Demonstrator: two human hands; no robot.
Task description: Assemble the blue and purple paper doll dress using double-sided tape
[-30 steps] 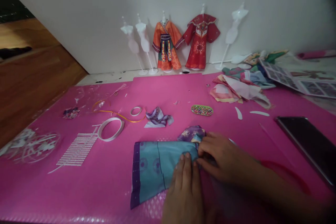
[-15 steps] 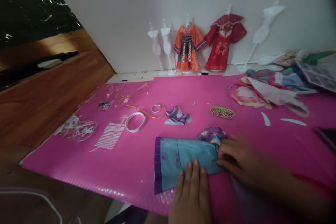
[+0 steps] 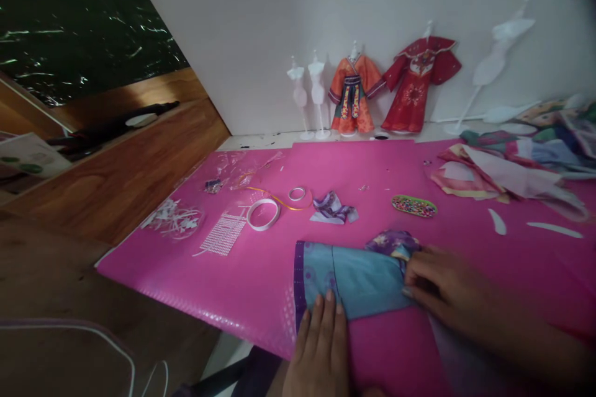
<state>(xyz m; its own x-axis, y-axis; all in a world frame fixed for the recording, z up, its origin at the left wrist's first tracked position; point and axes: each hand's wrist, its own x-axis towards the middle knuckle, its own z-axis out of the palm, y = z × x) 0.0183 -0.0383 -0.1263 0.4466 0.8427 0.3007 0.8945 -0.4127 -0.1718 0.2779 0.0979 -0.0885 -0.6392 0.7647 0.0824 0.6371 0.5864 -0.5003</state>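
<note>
A small turquoise doll dress point(image 3: 367, 279) with a purple hem lies sideways on the pink mat point(image 3: 261, 285), hem to the left. Flat on its lower skirt near the hem rests my left hand point(image 3: 319, 344), fingers stretched out together. At the dress's waist, my right hand point(image 3: 447, 285) pinches the gathered cloth between bent fingers and thumb. The purple flowered top point(image 3: 391, 240) of the dress shows just beyond my right fingers; the rest of it is hidden behind that hand.
Behind the dress lie a purple-white fabric scrap point(image 3: 333, 209), a green tray of beads point(image 3: 414, 206), a white tape roll point(image 3: 263, 215) and a pearl sticker sheet point(image 3: 224, 234). Dressed doll forms point(image 3: 354, 96) stand by the wall. Fabric pieces point(image 3: 507, 177) pile at right.
My left hand has slid along the skirt toward the purple hem. My right hand keeps its pinch at the waist. The whole view has shifted, so things appear farther right.
</note>
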